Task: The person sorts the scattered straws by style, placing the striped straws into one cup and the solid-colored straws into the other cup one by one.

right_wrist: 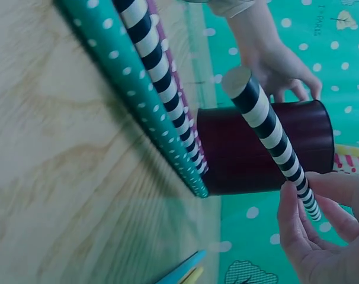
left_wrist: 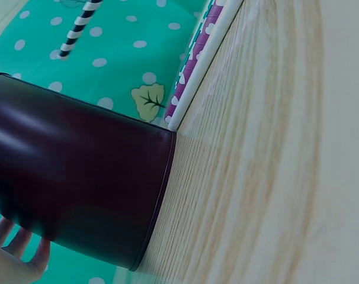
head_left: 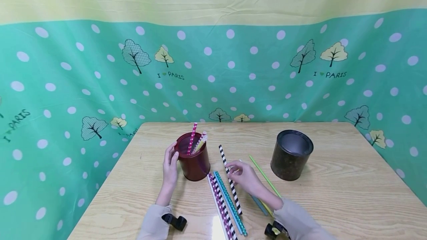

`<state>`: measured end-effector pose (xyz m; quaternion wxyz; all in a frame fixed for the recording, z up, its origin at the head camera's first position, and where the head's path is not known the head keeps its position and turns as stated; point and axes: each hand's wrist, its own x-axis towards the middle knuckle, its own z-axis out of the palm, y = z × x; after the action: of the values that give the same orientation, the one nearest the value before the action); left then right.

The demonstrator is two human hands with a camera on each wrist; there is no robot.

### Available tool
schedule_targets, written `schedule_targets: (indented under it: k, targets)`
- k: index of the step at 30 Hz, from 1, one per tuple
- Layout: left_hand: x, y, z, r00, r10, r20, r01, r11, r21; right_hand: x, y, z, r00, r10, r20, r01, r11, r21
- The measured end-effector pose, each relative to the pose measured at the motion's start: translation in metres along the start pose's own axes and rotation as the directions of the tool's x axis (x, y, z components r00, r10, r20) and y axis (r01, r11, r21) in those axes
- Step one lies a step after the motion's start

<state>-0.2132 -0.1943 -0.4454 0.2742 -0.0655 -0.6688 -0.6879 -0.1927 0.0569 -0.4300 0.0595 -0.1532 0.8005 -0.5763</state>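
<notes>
A dark red can (head_left: pixel 196 167) stands upright at the left, with a pink dotted paper straw (head_left: pixel 191 140) and several others leaning in it. My left hand (head_left: pixel 170 166) holds the can's left side, fingers by the rim. Between thumb and fingers, my right hand (head_left: pixel 246 177) pinches a black-and-white striped paper straw (right_wrist: pixel 268 133), which looks raised off the table in the right wrist view. Just left of it lies a row of straws, including a teal dotted one (right_wrist: pixel 117 71), another black-and-white striped one (right_wrist: pixel 159 68) and a purple one (head_left: pixel 220 200).
A black can (head_left: pixel 290 162) stands upright at the right on the wooden table (head_left: pixel 340 188). Under and beside my right forearm lie a green straw (head_left: pixel 265 176) and a blue one (head_left: pixel 259 205). A green dotted cloth (head_left: pixel 230 73) hangs behind the table.
</notes>
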Motion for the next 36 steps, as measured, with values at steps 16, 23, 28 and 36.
schedule_targets:
  k: [16, 23, 28, 36]
  targets:
    - [0.001, 0.0, 0.0, 1.0, -0.002, 0.001, 0.001, 1.0, 0.01, -0.006, -0.033, 0.001, 0.995, -0.035, -0.089, 0.052, 0.978, 0.203]
    - [0.001, -0.003, -0.001, 1.0, 0.007, 0.003, -0.007, 1.0, 0.004, 0.0, -0.029, 0.004, 0.992, -0.061, -0.11, 0.086, 0.967, 0.241]
    - [0.001, -0.003, -0.001, 1.0, 0.003, 0.003, -0.003, 1.0, 0.002, 0.0, -0.047, 0.003, 0.988, -0.037, -0.147, 0.078, 0.957, 0.28]
    - [0.0, -0.003, -0.001, 1.0, -0.014, 0.001, 0.014, 1.0, 0.004, 0.007, -0.053, 0.004, 0.985, -0.042, -0.169, 0.097, 0.938, 0.332]
